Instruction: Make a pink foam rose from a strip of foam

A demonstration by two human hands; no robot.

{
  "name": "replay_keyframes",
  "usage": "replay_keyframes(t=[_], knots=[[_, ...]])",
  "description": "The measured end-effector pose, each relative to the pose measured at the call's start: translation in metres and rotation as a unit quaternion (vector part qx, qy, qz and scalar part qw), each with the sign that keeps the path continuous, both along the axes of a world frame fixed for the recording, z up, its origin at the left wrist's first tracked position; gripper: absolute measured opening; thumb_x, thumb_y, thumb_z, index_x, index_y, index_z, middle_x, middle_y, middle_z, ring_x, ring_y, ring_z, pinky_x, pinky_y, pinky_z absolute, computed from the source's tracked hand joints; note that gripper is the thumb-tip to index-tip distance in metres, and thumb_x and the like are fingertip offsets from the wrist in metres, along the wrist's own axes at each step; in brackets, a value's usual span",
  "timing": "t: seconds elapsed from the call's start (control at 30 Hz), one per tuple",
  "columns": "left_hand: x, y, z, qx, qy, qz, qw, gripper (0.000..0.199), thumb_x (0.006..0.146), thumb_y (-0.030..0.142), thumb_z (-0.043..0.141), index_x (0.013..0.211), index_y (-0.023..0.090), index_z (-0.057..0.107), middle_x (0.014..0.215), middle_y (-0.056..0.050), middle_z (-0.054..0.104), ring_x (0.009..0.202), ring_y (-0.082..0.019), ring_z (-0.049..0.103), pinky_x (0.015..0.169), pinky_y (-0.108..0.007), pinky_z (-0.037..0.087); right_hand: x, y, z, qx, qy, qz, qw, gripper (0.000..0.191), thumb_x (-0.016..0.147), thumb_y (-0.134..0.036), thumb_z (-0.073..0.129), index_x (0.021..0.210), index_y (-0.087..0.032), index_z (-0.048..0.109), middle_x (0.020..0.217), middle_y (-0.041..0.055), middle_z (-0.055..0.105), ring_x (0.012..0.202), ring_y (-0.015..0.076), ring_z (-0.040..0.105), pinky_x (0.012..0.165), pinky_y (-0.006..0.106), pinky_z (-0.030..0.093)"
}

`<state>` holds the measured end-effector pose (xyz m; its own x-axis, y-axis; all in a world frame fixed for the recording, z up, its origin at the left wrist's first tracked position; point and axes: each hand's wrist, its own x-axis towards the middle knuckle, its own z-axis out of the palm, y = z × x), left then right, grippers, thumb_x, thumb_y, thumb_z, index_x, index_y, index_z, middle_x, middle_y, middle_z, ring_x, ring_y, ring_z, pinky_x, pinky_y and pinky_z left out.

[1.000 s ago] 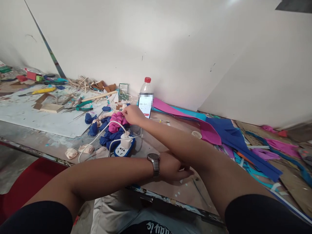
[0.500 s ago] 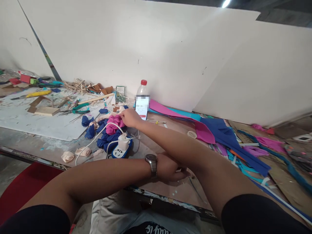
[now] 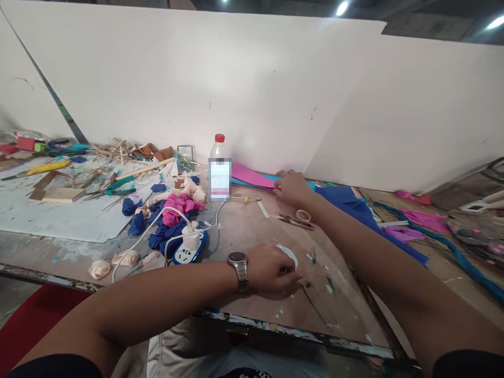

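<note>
My right hand (image 3: 293,188) reaches to the back of the table, its fingers closed on the near end of a pink paper strip (image 3: 252,176). Under that strip lies light-blue paper (image 3: 240,182). Near the front, my left hand (image 3: 271,268), with a watch (image 3: 238,262) on the wrist, rests low over the table. Its fingers are curled together, and what they may hold is hidden. A pale patch (image 3: 290,255) shows just behind it. Between the hands lie a small tape roll (image 3: 303,216) and a slim reddish tool (image 3: 293,220).
On the left are crumpled pink paper (image 3: 181,207), dark-blue pieces (image 3: 165,236), cream rolled pieces (image 3: 100,269) and a power strip (image 3: 189,252) with white cables. A phone (image 3: 219,181) leans on a bottle (image 3: 219,147). Blue paper (image 3: 350,202) lies right, green-handled pliers (image 3: 118,186) far left.
My right hand has left the crumpled pink paper and moved right to the pink strip. The strip's right end no longer lies over the blue paper. My left hand stays near the front.
</note>
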<state>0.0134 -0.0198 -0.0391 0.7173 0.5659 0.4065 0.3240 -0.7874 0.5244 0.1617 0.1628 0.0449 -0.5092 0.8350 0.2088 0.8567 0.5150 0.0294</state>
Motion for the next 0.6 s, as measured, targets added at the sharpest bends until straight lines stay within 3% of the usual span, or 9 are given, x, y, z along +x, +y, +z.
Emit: replay_keyframes(t=[0.1,0.17,0.27,0.33,0.4,0.47,0.53,0.6], knots=[[-0.001,-0.001,0.0,-0.014,-0.007,0.011,1.0,0.038,0.098,0.043,0.051,0.071,0.02,0.066,0.066,-0.004,0.065,0.066,-0.017,0.058,0.063,-0.03,0.037,0.028,0.005,-0.006,-0.019,0.017,-0.03,0.999,0.018,0.084,-0.02,0.069,0.096,-0.014,0.08,0.127,0.019,0.069,0.112,0.0333,0.06,0.097,0.044,0.039],[-0.001,-0.002,0.0,-0.026,-0.015,0.014,0.999,0.038,0.098,0.043,0.052,0.071,0.02,0.066,0.064,-0.004,0.064,0.066,-0.017,0.057,0.063,-0.029,0.038,0.036,0.001,0.001,-0.015,0.058,-0.038,0.997,0.022,0.083,-0.015,0.068,0.102,-0.013,0.079,0.119,0.018,0.073,0.108,0.0308,0.062,0.095,0.04,0.041],[-0.001,-0.002,0.0,-0.047,-0.031,0.017,0.998,0.035,0.097,0.041,0.053,0.073,0.02,0.068,0.067,-0.004,0.064,0.068,-0.016,0.058,0.065,-0.029,0.039,0.046,-0.012,0.031,0.013,0.156,-0.046,0.987,0.026,0.086,-0.009,0.064,0.108,-0.014,0.078,0.124,0.0161,0.071,0.107,0.0261,0.062,0.096,0.037,0.041],[-0.001,-0.002,0.0,-0.071,-0.052,0.034,0.996,0.031,0.096,0.04,0.055,0.077,0.02,0.069,0.069,-0.003,0.065,0.07,-0.016,0.058,0.066,-0.028,0.039,0.054,-0.027,0.059,0.038,0.239,-0.066,0.968,0.027,0.087,-0.009,0.064,0.109,-0.015,0.078,0.122,0.0151,0.072,0.096,0.0214,0.062,0.093,0.037,0.041],[0.0,-0.001,-0.001,-0.111,-0.085,0.06,0.988,0.029,0.096,0.041,0.055,0.084,0.02,0.07,0.071,-0.002,0.064,0.069,-0.015,0.057,0.065,-0.027,0.039,0.064,-0.046,0.083,0.054,0.33,-0.095,0.937,0.026,0.088,-0.017,0.068,0.113,-0.018,0.077,0.109,0.0125,0.074,0.079,0.0162,0.059,0.082,0.037,0.043],[0.0,-0.001,-0.001,-0.16,-0.131,0.089,0.974,0.027,0.097,0.043,0.054,0.093,0.019,0.068,0.072,0.0,0.062,0.067,-0.014,0.055,0.065,-0.026,0.04,0.072,-0.065,0.095,0.026,0.412,-0.119,0.903,0.03,0.088,-0.03,0.071,0.116,-0.021,0.076,0.089,0.008,0.074,0.06,0.0117,0.051,0.066,0.035,0.042],[0.002,-0.001,0.0,-0.208,-0.195,0.122,0.951,0.026,0.098,0.043,0.053,0.1,0.02,0.064,0.077,0.0,0.061,0.07,-0.014,0.054,0.067,-0.026,0.043,0.076,-0.082,0.091,-0.014,0.482,-0.129,0.866,0.034,0.086,-0.033,0.073,0.118,-0.022,0.075,0.09,0.0066,0.075,0.06,0.0114,0.055,0.062,0.033,0.044],[0.004,0.0,0.0,-0.269,-0.278,0.142,0.911,0.027,0.099,0.044,0.052,0.108,0.02,0.06,0.086,-0.001,0.061,0.076,-0.014,0.056,0.07,-0.026,0.046,0.074,-0.095,0.072,-0.067,0.531,-0.131,0.835,0.031,0.08,-0.029,0.076,0.11,-0.021,0.076,0.098,0.0078,0.077,0.069,0.0146,0.065,0.067,0.033,0.051]])
